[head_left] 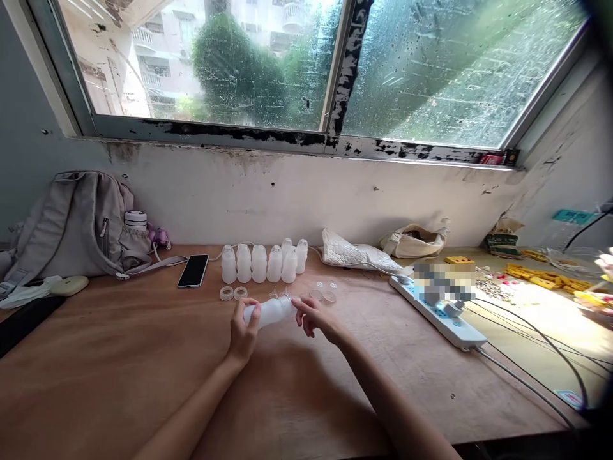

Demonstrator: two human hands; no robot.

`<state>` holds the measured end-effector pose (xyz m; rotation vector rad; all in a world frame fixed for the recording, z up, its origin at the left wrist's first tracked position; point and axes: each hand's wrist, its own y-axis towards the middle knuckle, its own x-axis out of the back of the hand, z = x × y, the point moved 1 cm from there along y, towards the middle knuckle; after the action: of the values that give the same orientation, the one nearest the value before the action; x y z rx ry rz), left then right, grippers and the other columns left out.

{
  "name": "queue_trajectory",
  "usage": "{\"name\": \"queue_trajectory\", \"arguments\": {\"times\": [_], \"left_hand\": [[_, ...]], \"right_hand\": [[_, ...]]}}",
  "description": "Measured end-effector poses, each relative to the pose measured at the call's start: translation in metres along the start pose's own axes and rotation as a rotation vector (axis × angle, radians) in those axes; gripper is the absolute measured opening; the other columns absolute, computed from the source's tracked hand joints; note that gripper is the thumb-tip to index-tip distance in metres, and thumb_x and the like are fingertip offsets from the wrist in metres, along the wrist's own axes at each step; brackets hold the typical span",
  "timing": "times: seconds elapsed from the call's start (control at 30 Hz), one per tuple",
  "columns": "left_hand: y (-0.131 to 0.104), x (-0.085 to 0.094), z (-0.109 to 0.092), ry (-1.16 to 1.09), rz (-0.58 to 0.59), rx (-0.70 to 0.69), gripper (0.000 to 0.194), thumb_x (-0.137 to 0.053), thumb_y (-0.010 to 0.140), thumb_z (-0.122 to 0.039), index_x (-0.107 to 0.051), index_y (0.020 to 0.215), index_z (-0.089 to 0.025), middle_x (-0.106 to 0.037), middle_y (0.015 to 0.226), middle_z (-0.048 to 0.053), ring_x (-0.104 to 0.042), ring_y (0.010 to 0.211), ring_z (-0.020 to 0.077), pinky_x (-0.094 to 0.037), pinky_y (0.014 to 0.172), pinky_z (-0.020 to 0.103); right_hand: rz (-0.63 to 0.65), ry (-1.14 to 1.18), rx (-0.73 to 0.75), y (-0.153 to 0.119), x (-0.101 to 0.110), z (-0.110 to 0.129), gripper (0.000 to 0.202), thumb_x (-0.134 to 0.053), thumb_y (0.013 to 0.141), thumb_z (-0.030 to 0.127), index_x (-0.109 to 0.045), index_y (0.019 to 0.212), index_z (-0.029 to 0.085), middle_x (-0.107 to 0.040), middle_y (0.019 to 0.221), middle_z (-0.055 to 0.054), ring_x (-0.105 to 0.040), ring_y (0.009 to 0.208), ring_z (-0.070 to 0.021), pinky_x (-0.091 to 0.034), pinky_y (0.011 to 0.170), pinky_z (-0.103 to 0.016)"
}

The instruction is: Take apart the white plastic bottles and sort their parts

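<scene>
A translucent white bottle (272, 312) lies tilted sideways above the wooden table, its narrower end toward the right. My left hand (243, 331) is wrapped round its wide left end. At the right end, the fingertips of my right hand (313, 317) touch the bottle's neck, the other fingers curled and apart. Behind stand several similar white bottles (259, 263) in a group. Two clear rings (227, 293) rest left of the held bottle. Small clear nipple-like pieces (274, 294) are just behind it, partly hidden, and clear round caps (329, 297) lie to the right.
A phone (193, 271) and a grey backpack (89, 223) are at the left. A white power strip (440, 314) with cables crosses the right side. White packaging (354, 252) and a beige pouch (416, 241) lie by the wall, with yellow pieces (546, 277) farther right.
</scene>
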<state>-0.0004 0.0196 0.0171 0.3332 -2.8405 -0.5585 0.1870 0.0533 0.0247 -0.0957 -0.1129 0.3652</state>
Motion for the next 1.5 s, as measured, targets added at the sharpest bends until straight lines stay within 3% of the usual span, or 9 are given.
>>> {"name": "queue_trajectory", "arguments": {"times": [0.1,0.2,0.4,0.53,0.63,0.77,0.9,1.17,1.5], "left_hand": [[0.007,0.005,0.006,-0.028,0.053,-0.049,0.025,-0.040,0.083,-0.039,-0.048,0.094,-0.018,-0.055,0.091,0.005,-0.054,0.085,0.0180,-0.043,0.073,0.028],[0.018,0.011,0.020,0.024,0.076,-0.114,0.036,-0.034,0.085,-0.038,-0.039,0.114,-0.017,-0.047,0.114,0.011,-0.050,0.102,0.0202,-0.039,0.084,0.034],[0.037,0.021,0.058,0.730,0.055,-0.151,0.038,-0.044,0.080,-0.033,-0.045,0.116,-0.019,-0.041,0.127,0.013,-0.033,0.119,0.0298,-0.017,0.097,0.053],[0.034,0.020,0.070,0.904,0.161,-0.093,0.044,-0.041,0.081,-0.033,-0.042,0.122,-0.018,-0.039,0.131,0.013,-0.027,0.123,0.0323,-0.013,0.095,0.060],[0.033,0.018,0.069,0.960,0.196,-0.120,0.046,-0.039,0.082,-0.034,-0.039,0.125,-0.019,-0.038,0.133,0.011,-0.025,0.124,0.0316,-0.012,0.096,0.060],[0.033,0.017,0.066,1.004,0.206,-0.125,0.043,-0.036,0.083,-0.033,-0.041,0.124,-0.021,-0.038,0.134,0.007,-0.025,0.125,0.0296,-0.014,0.097,0.059],[0.034,0.017,0.067,0.993,0.213,-0.149,0.041,-0.036,0.083,-0.030,-0.041,0.123,-0.022,-0.041,0.132,0.005,-0.028,0.124,0.0265,-0.011,0.098,0.060],[0.035,0.016,0.065,0.945,0.199,-0.170,0.039,-0.038,0.082,-0.028,-0.044,0.120,-0.022,-0.045,0.128,0.006,-0.032,0.122,0.0261,-0.009,0.098,0.062],[0.033,0.017,0.059,0.916,0.213,-0.183,0.035,-0.040,0.082,-0.027,-0.048,0.116,-0.023,-0.050,0.124,0.005,-0.036,0.119,0.0262,-0.012,0.098,0.060]], "right_hand": [[-0.047,0.055,0.129,0.003,-0.003,0.019,0.033,-0.056,0.071,0.047,-0.057,0.079,0.014,-0.056,0.068,-0.002,-0.053,0.049,-0.0095,-0.042,0.039,-0.020],[-0.165,0.037,0.323,0.012,-0.003,0.044,0.029,-0.057,0.072,0.043,-0.058,0.078,0.014,-0.055,0.070,-0.002,-0.054,0.061,-0.0123,-0.048,0.051,-0.025],[-0.646,-0.141,0.712,0.058,0.024,0.117,0.034,-0.053,0.074,0.047,-0.058,0.083,0.015,-0.057,0.073,-0.003,-0.055,0.072,-0.0150,-0.047,0.068,-0.030],[-0.807,-0.307,0.824,0.105,0.034,0.155,0.045,-0.053,0.073,0.048,-0.053,0.104,0.017,-0.061,0.086,-0.006,-0.058,0.079,-0.0173,-0.045,0.073,-0.033],[-0.794,-0.441,0.740,0.139,0.033,0.163,0.045,-0.052,0.074,0.046,-0.051,0.108,0.016,-0.062,0.089,-0.008,-0.059,0.078,-0.0179,-0.045,0.072,-0.032],[-0.686,-0.695,0.474,0.172,0.027,0.150,0.043,-0.043,0.081,0.042,-0.043,0.116,0.017,-0.058,0.104,-0.010,-0.057,0.086,-0.0163,-0.044,0.073,-0.028],[-0.563,-0.833,0.313,0.191,0.024,0.127,0.035,-0.054,0.073,0.035,-0.053,0.103,0.017,-0.063,0.091,-0.007,-0.056,0.087,-0.0185,-0.041,0.074,-0.029],[-0.379,-1.023,0.078,0.209,0.034,0.097,0.031,-0.063,0.062,0.033,-0.059,0.089,0.020,-0.063,0.085,-0.005,-0.054,0.088,-0.0229,-0.031,0.083,-0.040],[-0.359,-1.094,0.045,0.206,0.032,0.097,0.029,-0.057,0.063,0.025,-0.058,0.093,0.022,-0.062,0.094,-0.005,-0.052,0.092,-0.0234,-0.029,0.083,-0.043]]}}
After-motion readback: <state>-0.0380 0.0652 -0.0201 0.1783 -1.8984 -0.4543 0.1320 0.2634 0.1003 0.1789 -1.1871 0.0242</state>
